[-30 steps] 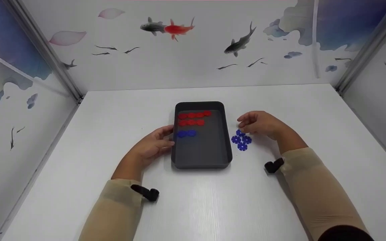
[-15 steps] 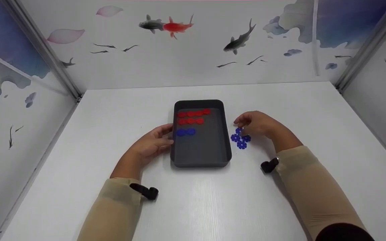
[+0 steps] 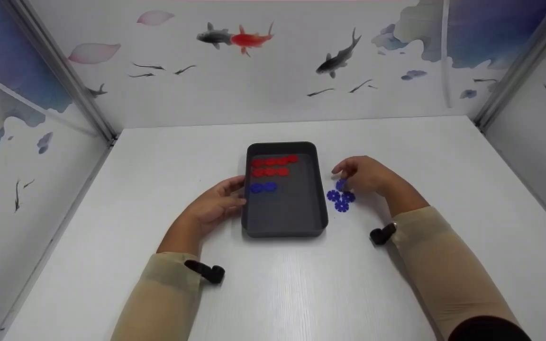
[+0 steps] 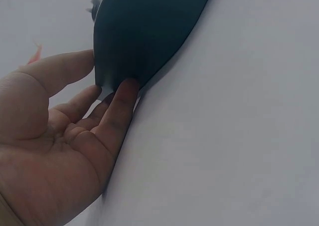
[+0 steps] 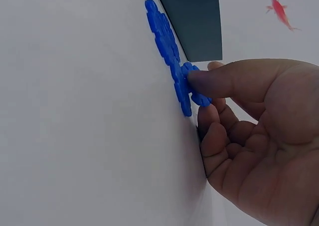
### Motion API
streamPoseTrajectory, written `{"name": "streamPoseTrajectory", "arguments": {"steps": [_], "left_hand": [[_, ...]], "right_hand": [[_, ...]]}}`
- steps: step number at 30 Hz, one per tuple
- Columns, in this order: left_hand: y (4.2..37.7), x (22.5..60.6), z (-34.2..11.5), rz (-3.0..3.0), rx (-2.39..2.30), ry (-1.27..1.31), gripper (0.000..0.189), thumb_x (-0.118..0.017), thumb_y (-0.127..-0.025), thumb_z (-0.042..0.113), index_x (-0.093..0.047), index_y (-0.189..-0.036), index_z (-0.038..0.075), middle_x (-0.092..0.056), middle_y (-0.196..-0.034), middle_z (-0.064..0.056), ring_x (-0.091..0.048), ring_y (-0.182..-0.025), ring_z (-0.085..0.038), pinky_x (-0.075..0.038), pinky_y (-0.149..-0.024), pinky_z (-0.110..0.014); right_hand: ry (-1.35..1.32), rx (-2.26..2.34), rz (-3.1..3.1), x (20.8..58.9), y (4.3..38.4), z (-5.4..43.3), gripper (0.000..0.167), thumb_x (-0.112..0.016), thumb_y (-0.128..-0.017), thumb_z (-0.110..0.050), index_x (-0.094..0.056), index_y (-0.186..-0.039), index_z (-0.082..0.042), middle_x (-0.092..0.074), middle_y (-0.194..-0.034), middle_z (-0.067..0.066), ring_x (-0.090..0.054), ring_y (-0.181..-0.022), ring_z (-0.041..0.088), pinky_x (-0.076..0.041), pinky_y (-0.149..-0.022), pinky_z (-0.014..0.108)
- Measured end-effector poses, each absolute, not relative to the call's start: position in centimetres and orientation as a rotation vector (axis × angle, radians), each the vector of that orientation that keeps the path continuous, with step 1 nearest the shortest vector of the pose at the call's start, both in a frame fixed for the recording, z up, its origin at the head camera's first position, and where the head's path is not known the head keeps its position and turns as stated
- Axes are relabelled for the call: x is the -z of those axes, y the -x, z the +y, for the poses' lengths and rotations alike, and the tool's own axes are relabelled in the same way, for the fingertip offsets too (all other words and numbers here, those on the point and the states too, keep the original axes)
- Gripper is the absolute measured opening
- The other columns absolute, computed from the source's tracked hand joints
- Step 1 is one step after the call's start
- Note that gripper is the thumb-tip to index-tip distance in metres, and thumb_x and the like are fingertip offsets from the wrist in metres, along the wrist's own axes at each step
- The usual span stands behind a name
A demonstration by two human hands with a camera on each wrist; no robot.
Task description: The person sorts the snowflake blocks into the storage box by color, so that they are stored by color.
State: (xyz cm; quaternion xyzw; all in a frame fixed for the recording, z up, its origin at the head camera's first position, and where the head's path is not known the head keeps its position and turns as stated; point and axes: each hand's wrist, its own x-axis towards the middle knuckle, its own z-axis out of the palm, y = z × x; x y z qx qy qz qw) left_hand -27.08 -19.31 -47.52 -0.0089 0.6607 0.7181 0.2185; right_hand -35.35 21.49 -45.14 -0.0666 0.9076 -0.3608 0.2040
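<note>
In the head view my left hand (image 3: 216,201) touches the outer left wall of a dark grey tray (image 3: 285,232) with its fingers nearly straight. The left wrist view has the fingertips and thumb against that wall. To the right of the tray, my right hand (image 3: 367,174) pinches a blue snowflake disc (image 5: 201,99) between thumb and fingers. This disc is tilted and lies close against other blue snowflake discs (image 5: 167,41) on the table. Inside the tray, two blue discs (image 3: 263,187) form a row on the left, below two rows of red discs (image 3: 270,172).
The white table (image 3: 273,293) carries the tray at its middle. A patterned back panel (image 3: 282,94) with printed fish rises behind it, and side panels stand left and right. Each sleeve bears a black wrist camera (image 3: 206,272).
My right hand has moved slightly left and down to the upper blue disc, which it now pinches and has shifted a little. My left hand stays at the tray.
</note>
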Motion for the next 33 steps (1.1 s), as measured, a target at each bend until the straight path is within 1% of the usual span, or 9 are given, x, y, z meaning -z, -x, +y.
{"name": "streamPoseTrajectory", "arguments": {"steps": [7,10,13,16,19,25,30,33], "left_hand": [[27.1,47.5,-19.3,1.808,-2.003,0.025,0.078,-0.070,-0.095,-0.007,-0.041,-0.164,0.016,-0.039,-0.172,-0.005,-0.049,-0.152,-0.027,-0.048,-0.119,-0.041],[27.1,47.4,-19.3,1.816,-1.996,0.031,0.077,-0.070,-0.096,-0.005,-0.041,-0.164,0.017,-0.039,-0.172,-0.004,-0.050,-0.151,-0.026,-0.048,-0.119,-0.040],[27.1,47.4,-19.3,1.821,-1.994,0.036,0.077,-0.071,-0.096,-0.005,-0.042,-0.164,0.017,-0.038,-0.172,-0.003,-0.050,-0.152,-0.025,-0.048,-0.120,-0.040],[27.1,47.5,-19.2,1.814,-2.006,0.039,0.077,-0.070,-0.096,-0.006,-0.042,-0.163,0.016,-0.039,-0.172,-0.004,-0.050,-0.151,-0.025,-0.047,-0.120,-0.041],[27.1,47.7,-19.2,1.812,-2.009,0.043,0.077,-0.070,-0.096,-0.006,-0.042,-0.163,0.016,-0.039,-0.172,-0.004,-0.051,-0.150,-0.026,-0.048,-0.119,-0.040],[27.1,47.7,-19.2,1.824,-1.997,0.033,0.077,-0.069,-0.096,-0.005,-0.040,-0.165,0.016,-0.037,-0.174,-0.003,-0.048,-0.152,-0.026,-0.049,-0.117,-0.038],[27.0,47.7,-19.3,1.827,-1.996,0.038,0.077,-0.069,-0.096,-0.005,-0.041,-0.164,0.017,-0.037,-0.173,-0.002,-0.046,-0.155,-0.024,-0.046,-0.121,-0.040],[27.0,47.6,-19.3,1.834,-1.993,0.053,0.076,-0.070,-0.096,-0.005,-0.043,-0.163,0.018,-0.039,-0.172,-0.002,-0.047,-0.154,-0.023,-0.046,-0.121,-0.040]], "right_hand": [[0.188,1.144,2.516,45.2,35.8,22.4,0.040,-0.073,-0.096,-0.006,-0.071,-0.134,-0.018,-0.068,-0.119,0.009,-0.060,-0.107,0.024,-0.053,-0.090,0.030],[0.181,1.248,2.462,45.0,35.8,22.6,0.041,-0.073,-0.097,-0.006,-0.069,-0.137,-0.014,-0.069,-0.123,0.010,-0.063,-0.110,0.023,-0.056,-0.091,0.024],[0.169,1.348,2.403,44.7,35.7,22.5,0.042,-0.073,-0.097,-0.007,-0.067,-0.139,-0.010,-0.071,-0.127,0.010,-0.067,-0.113,0.020,-0.059,-0.092,0.022],[0.166,1.446,2.349,44.1,35.5,22.0,0.042,-0.073,-0.098,-0.006,-0.065,-0.140,-0.005,-0.071,-0.129,0.010,-0.070,-0.114,0.019,-0.061,-0.094,0.023],[0.169,1.530,2.308,43.4,35.1,21.4,0.042,-0.073,-0.099,-0.005,-0.064,-0.140,-0.003,-0.071,-0.126,0.010,-0.072,-0.111,0.018,-0.062,-0.094,0.024],[0.245,1.619,2.245,42.0,34.1,18.8,0.040,-0.074,-0.097,-0.004,-0.065,-0.136,-0.002,-0.071,-0.120,0.007,-0.073,-0.105,0.018,-0.063,-0.094,0.026],[0.371,1.628,2.205,40.8,33.6,16.1,0.035,-0.074,-0.098,-0.004,-0.068,-0.132,-0.004,-0.068,-0.121,0.007,-0.072,-0.107,0.019,-0.062,-0.095,0.028],[0.407,1.633,2.209,40.1,33.6,14.6,0.031,-0.074,-0.098,-0.005,-0.070,-0.129,-0.008,-0.068,-0.119,0.006,-0.071,-0.105,0.018,-0.062,-0.092,0.026]]}}
